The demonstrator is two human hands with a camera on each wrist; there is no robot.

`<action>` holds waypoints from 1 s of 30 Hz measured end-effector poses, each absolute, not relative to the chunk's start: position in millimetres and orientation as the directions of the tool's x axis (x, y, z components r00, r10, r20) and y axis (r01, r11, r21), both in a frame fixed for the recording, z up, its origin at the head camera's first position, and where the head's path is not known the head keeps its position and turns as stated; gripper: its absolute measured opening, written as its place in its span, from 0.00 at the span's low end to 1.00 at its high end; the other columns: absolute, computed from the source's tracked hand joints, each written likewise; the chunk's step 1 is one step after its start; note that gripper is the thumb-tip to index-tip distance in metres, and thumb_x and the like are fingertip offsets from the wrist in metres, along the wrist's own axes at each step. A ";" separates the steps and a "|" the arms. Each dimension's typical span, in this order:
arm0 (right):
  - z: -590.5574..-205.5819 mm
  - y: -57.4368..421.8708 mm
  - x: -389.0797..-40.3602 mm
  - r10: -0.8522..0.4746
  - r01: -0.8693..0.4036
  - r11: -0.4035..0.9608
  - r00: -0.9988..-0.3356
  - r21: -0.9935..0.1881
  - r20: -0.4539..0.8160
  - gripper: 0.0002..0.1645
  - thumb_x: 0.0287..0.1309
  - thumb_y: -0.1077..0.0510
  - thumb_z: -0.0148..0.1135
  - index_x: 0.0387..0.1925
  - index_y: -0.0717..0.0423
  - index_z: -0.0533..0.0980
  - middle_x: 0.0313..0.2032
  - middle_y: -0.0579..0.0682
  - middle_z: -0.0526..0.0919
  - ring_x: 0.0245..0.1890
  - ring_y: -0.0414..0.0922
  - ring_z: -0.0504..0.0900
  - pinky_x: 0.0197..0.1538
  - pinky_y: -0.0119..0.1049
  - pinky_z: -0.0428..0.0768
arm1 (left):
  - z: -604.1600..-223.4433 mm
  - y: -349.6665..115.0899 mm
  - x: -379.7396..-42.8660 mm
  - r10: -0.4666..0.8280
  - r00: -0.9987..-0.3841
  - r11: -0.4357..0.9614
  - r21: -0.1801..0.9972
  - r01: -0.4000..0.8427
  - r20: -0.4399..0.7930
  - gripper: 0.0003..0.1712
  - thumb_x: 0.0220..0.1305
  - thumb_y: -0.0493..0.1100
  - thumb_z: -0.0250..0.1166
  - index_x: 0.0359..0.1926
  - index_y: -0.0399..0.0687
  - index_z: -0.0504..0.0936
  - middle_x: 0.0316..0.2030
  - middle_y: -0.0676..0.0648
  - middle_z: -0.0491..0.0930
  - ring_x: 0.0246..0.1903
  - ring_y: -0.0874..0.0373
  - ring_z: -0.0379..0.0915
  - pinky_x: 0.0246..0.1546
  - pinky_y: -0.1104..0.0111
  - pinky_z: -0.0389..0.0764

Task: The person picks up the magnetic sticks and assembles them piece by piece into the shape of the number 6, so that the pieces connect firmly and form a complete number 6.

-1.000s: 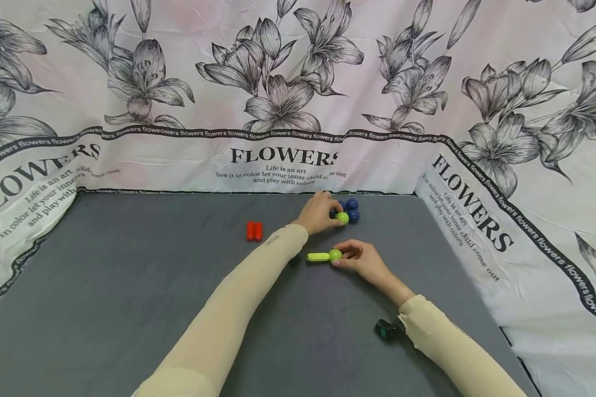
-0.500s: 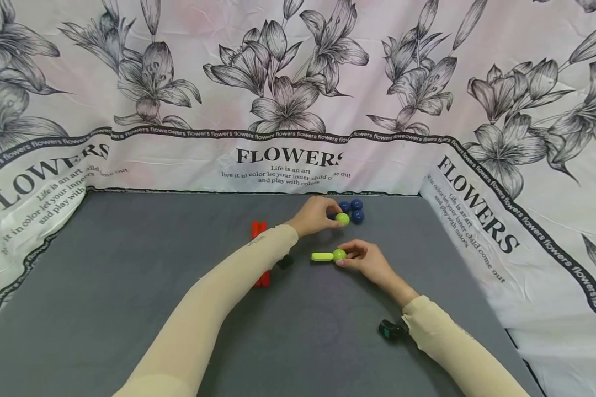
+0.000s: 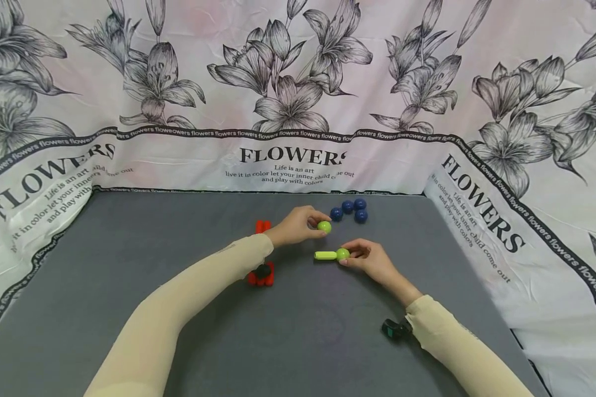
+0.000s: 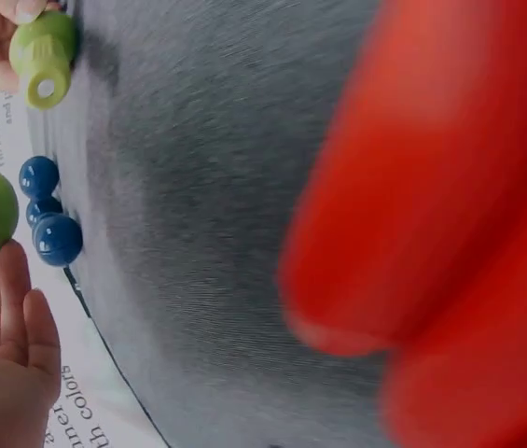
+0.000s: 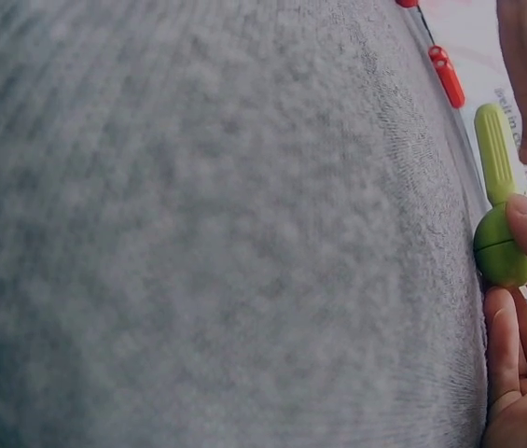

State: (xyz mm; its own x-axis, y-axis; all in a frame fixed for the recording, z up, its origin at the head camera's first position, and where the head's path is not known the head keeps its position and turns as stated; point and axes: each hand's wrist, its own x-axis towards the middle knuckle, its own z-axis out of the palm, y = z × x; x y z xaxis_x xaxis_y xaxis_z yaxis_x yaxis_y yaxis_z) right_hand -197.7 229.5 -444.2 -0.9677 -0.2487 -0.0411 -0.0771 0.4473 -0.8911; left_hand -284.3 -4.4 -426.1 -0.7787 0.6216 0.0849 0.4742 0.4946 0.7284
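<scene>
Currently, as I list it from my remote station:

Item: left hand (image 3: 298, 224), thumb and fingers pinching a loose green ball (image 3: 324, 227); whether it touches the table (image 3: 298, 342), I cannot tell.
Item: right hand (image 3: 374, 264), pinching a second green ball (image 3: 343, 254), which meets the end of a green stick (image 3: 325, 256); joint looks seated, firmness unknown.
Item: four blue balls (image 3: 360, 216), grouped near the back edge, untouched.
Item: red sticks (image 3: 260, 226), partly behind the left forearm, count uncertain.

Step in hand, by my reading: bringing the loose ball to the stick's bare end. Next move calls for a steady right hand, and the left lining its ball up squarely.
</scene>
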 end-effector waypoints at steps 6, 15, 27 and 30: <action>-445.7 230.3 -196.3 -0.243 -0.072 0.445 -0.969 -0.893 -0.042 0.21 0.55 0.61 0.72 0.51 0.62 0.80 0.44 0.66 0.83 0.35 0.39 0.81 0.37 0.26 0.79 | -433.3 -17.9 -273.6 0.622 -0.781 0.484 0.759 0.435 0.051 0.23 0.61 0.46 0.71 0.57 0.47 0.82 0.49 0.49 0.84 0.45 0.57 0.81 0.49 0.68 0.83; -442.2 227.4 -195.0 -0.238 -0.076 0.451 -0.971 -0.889 -0.037 0.21 0.55 0.61 0.72 0.51 0.63 0.80 0.44 0.66 0.83 0.34 0.39 0.80 0.36 0.25 0.78 | -437.5 -34.1 -260.3 0.599 -0.801 0.492 0.780 0.387 0.020 0.23 0.60 0.43 0.71 0.56 0.44 0.80 0.52 0.45 0.83 0.46 0.56 0.83 0.49 0.68 0.84; -439.9 225.7 -193.5 -0.242 -0.082 0.457 -0.970 -0.886 -0.035 0.22 0.55 0.61 0.72 0.51 0.64 0.79 0.44 0.66 0.83 0.35 0.38 0.80 0.37 0.25 0.78 | -445.6 -47.4 -250.6 0.584 -0.811 0.480 0.806 0.348 0.002 0.17 0.57 0.41 0.74 0.48 0.47 0.83 0.45 0.47 0.87 0.42 0.59 0.85 0.46 0.71 0.85; -438.5 226.3 -194.3 -0.241 -0.082 0.464 -0.970 -0.882 -0.037 0.22 0.55 0.61 0.72 0.51 0.63 0.80 0.44 0.66 0.83 0.35 0.38 0.80 0.37 0.26 0.78 | -444.7 -47.1 -249.0 0.590 -0.807 0.479 0.808 0.343 -0.007 0.17 0.56 0.40 0.75 0.47 0.47 0.83 0.43 0.47 0.87 0.41 0.59 0.84 0.46 0.71 0.85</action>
